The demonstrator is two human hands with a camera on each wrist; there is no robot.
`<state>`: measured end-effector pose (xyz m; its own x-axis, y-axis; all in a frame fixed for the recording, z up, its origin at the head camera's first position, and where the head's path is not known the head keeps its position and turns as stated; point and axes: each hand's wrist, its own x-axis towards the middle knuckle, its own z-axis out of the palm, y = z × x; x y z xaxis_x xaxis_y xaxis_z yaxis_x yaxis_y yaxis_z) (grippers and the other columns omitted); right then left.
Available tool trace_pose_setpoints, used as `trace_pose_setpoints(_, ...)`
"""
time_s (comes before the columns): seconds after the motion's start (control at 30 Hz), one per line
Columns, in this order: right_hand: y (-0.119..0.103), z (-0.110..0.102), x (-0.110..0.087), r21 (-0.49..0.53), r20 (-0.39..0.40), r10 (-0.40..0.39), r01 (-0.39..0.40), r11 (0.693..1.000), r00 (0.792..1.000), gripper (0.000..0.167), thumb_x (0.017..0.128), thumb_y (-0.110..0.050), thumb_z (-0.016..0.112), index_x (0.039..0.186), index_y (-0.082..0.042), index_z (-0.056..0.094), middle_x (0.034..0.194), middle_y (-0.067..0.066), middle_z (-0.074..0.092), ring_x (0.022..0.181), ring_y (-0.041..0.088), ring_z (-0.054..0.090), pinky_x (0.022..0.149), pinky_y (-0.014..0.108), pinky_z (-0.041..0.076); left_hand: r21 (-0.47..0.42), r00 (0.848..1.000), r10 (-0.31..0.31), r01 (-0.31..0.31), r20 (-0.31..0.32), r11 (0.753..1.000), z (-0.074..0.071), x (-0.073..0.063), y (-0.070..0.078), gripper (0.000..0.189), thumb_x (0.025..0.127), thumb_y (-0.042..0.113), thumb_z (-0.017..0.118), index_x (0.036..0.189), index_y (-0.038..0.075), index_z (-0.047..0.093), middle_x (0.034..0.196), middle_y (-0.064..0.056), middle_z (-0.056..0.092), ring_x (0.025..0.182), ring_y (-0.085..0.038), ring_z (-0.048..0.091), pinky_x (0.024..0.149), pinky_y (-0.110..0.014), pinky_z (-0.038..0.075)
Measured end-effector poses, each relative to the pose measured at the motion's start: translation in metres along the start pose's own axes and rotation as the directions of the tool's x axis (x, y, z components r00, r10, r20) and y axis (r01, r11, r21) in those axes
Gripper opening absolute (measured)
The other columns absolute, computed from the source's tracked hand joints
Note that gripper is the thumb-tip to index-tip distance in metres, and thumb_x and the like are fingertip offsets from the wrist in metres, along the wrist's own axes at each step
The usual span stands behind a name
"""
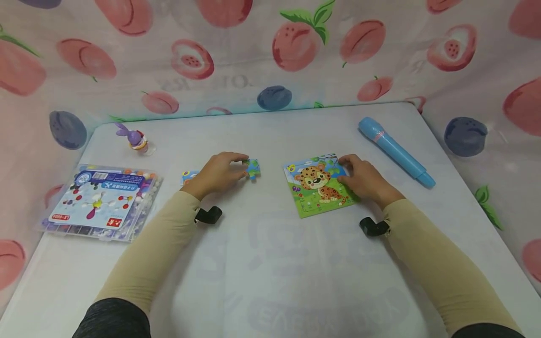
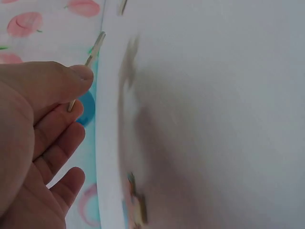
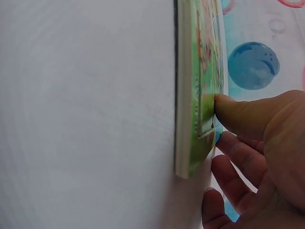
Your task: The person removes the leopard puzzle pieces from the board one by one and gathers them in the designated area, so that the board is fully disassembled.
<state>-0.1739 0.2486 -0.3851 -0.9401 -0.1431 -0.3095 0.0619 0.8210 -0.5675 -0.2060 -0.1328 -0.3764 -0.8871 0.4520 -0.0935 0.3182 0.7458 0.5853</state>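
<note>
My left hand [image 1: 220, 173] pinches a jigsaw puzzle piece [image 1: 253, 168], blue and green, between thumb and index finger. The left wrist view shows this piece [image 2: 96, 47] edge-on, raised over the white table, with the other fingers loosely bent. Partly hidden behind that hand is another puzzle piece [image 1: 188, 176] lying on the table. My right hand [image 1: 365, 178] grips the right edge of a square jigsaw puzzle [image 1: 317, 185] picturing a leopard cub on grass. In the right wrist view its thumb [image 3: 231, 112] lies on the puzzle's face, with the index fingertip at the edge.
A clear plastic case [image 1: 99, 202] with a molecule-model label stands at the left. Behind it is a small purple-eared figurine [image 1: 134, 139]. A blue microphone-shaped tube [image 1: 397, 152] lies at the right. Fruit-printed cloth [image 1: 236, 51] hangs along the table's far edge.
</note>
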Motion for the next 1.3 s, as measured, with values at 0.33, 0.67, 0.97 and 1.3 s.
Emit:
trace_pose_setpoints(0.33,0.001,0.0,0.0,0.002,0.003,0.003,-0.003,1.0,1.0,0.052,0.102,-0.016,0.058,0.147,0.0,0.036,0.15,0.028,0.039,0.141,0.043,0.031,0.114,0.057,0.025,-0.032,0.998,-0.058,0.059,0.039,0.998,-0.005,-0.011,-0.02,0.049,0.094,0.016,0.068,0.14,0.004,0.057,0.141,-0.014,0.056,0.127,-0.032,0.051,0.107,-0.047,0.04)
trace_pose_setpoints(0.67,-0.001,0.0,0.0,0.01,0.007,0.011,-0.011,1.0,1.0,0.053,0.102,-0.016,0.058,0.148,-0.001,0.036,0.15,0.027,0.039,0.141,0.042,0.032,0.114,0.057,0.025,-0.031,0.995,-0.048,0.05,0.085,0.998,-0.007,-0.013,-0.031,0.049,0.095,0.012,0.068,0.14,0.0,0.055,0.122,-0.014,0.061,0.097,-0.024,0.055,0.087,-0.039,0.045)
trace_pose_setpoints(0.97,-0.001,0.0,0.001,0.011,0.006,0.015,-0.015,1.0,1.0,0.053,0.102,-0.017,0.058,0.148,-0.001,0.036,0.149,0.027,0.039,0.141,0.042,0.032,0.114,0.057,0.025,-0.013,0.998,-0.032,0.033,0.052,0.999,-0.005,-0.011,-0.029,0.049,0.092,0.011,0.07,0.138,-0.002,0.056,0.119,-0.016,0.062,0.098,-0.027,0.052,0.091,-0.041,0.042)
trace_pose_setpoints(1.3,-0.001,0.0,0.001,0.009,0.001,0.017,-0.017,1.0,1.0,0.053,0.102,-0.017,0.058,0.148,-0.001,0.036,0.15,0.027,0.039,0.141,0.041,0.032,0.114,0.057,0.026,0.004,0.997,-0.067,0.067,0.046,0.998,-0.005,-0.011,-0.028,0.044,0.092,0.011,0.071,0.134,0.001,0.06,0.108,-0.013,0.061,0.1,-0.027,0.05,0.091,-0.041,0.042)
